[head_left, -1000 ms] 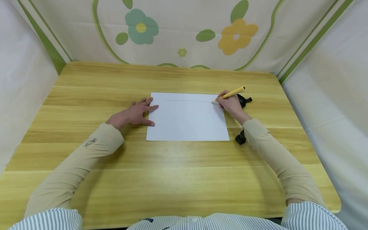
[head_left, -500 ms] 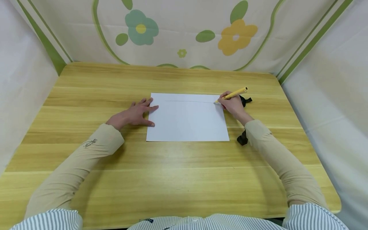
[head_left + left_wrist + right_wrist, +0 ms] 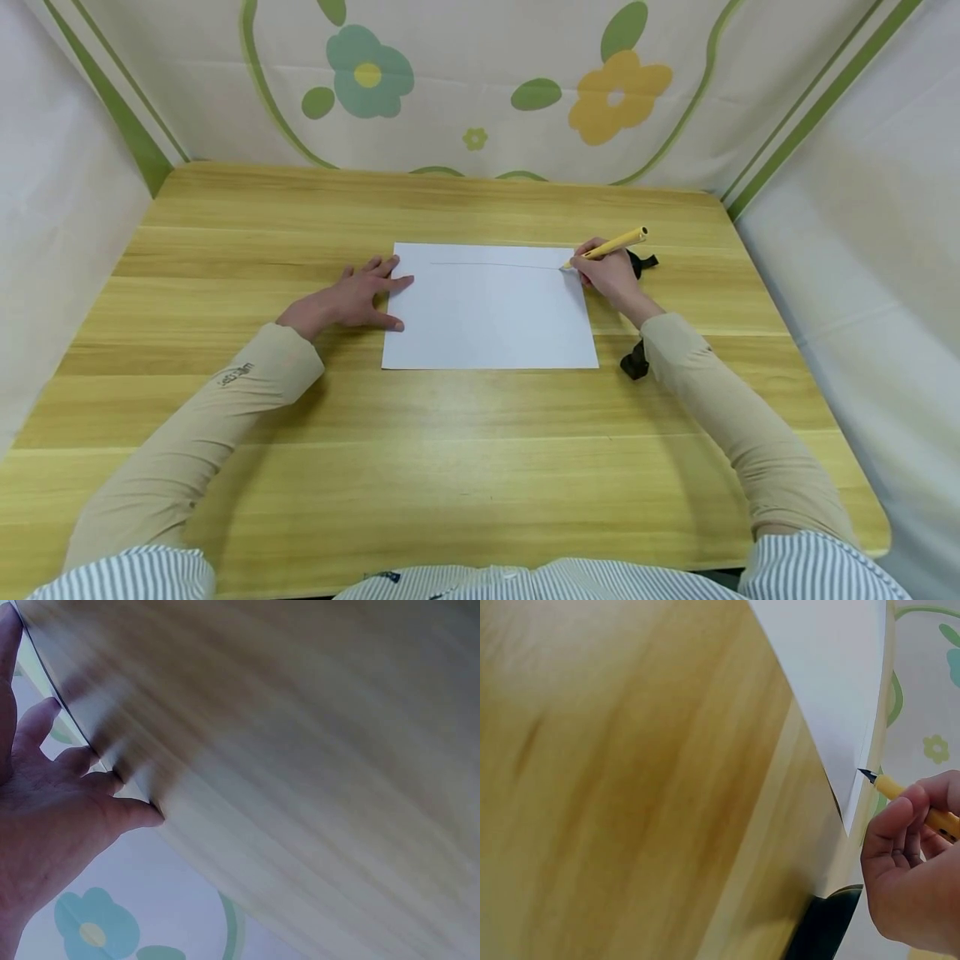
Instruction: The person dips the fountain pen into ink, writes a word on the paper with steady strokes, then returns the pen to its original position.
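Observation:
A white sheet of paper (image 3: 487,321) lies on the wooden table, with one thin, nearly straight dark line (image 3: 495,265) running across its upper part. My left hand (image 3: 352,298) rests at the paper's left edge, fingers spread and the fingertips and thumb on the sheet. At the upper right corner my right hand (image 3: 611,275) pinches a yellow fountain pen (image 3: 619,241) in a writing grip. The pen leans up to the right, its tip at the line's right end. In the right wrist view the dark nib (image 3: 867,775) shows right at the paper.
Behind the right hand a black object (image 3: 647,262) with a strap-like end is partly hidden. Another small black object (image 3: 635,361) sits by the right sleeve. A flower-printed cloth (image 3: 472,83) hangs along the far edge of the wooden table (image 3: 450,475).
My right hand and the fountain pen have shifted slightly to the right, and the line reaches a little further that way. The left hand and the paper stay in place.

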The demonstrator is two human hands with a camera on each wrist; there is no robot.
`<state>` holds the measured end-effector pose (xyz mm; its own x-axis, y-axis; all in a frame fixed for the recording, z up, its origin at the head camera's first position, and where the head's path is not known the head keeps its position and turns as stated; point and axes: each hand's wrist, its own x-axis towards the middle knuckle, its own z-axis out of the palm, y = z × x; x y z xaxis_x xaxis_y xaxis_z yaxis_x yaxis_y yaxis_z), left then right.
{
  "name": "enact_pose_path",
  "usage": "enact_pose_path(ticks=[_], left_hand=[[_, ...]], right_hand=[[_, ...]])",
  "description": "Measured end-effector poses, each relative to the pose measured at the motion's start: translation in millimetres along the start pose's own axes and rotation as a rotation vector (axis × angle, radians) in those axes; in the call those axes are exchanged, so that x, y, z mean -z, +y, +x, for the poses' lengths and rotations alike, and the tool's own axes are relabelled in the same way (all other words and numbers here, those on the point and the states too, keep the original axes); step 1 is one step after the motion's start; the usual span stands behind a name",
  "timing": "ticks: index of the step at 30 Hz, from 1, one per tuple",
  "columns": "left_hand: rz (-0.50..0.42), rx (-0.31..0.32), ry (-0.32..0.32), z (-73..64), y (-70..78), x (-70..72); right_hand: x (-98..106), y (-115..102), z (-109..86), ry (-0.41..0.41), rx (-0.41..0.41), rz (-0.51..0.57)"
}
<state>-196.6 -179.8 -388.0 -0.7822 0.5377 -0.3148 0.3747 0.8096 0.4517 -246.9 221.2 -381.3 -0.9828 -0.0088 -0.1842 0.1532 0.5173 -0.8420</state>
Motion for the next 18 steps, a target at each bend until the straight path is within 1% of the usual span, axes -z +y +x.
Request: enact_pose_path(ticks=[7,18], left_hand=[[0.005,0.006,0.004,0.4,0.3,-0.7],[-0.007,0.005,-0.001,1.5,-0.5,-2.3]], right_hand=[[0.6,1.9,0.3,0.006,0.014,0.007],[4.5,2.1,-1.1,-0.006,-0.006,0.027]])
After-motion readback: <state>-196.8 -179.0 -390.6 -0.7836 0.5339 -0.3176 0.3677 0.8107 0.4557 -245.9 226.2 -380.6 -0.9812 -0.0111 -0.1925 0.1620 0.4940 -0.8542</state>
